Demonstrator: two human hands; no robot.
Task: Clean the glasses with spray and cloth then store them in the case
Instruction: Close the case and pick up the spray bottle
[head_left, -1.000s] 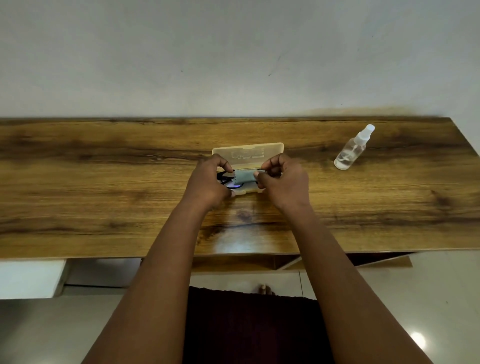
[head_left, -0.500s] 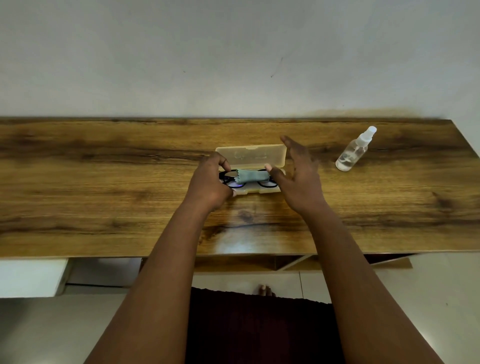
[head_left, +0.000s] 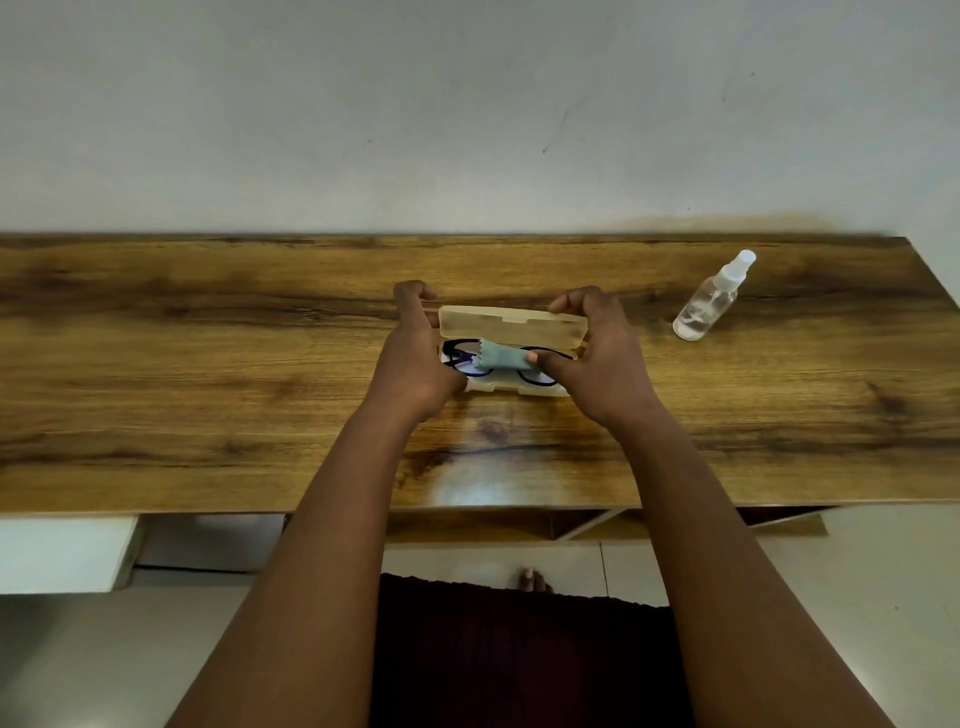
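A beige plastic glasses case (head_left: 511, 325) lies on the wooden table, its lid partly lowered over the tray. Inside lie black-framed glasses (head_left: 460, 354) with a folded teal cloth (head_left: 501, 358) across them. My left hand (head_left: 415, 358) grips the case's left end, fingers curled behind the lid. My right hand (head_left: 597, 353) grips the right end, fingers over the lid's top edge and thumb at the front by the cloth.
A clear spray bottle (head_left: 709, 299) with a white cap lies tilted at the right rear of the table (head_left: 208, 374). A pale wall runs behind the table. A white surface sits low at the left.
My right hand went from spread above the case to gripping its right end. My left hand shifted its fingers behind the lid. The lid has tipped forward over the glasses and cloth.
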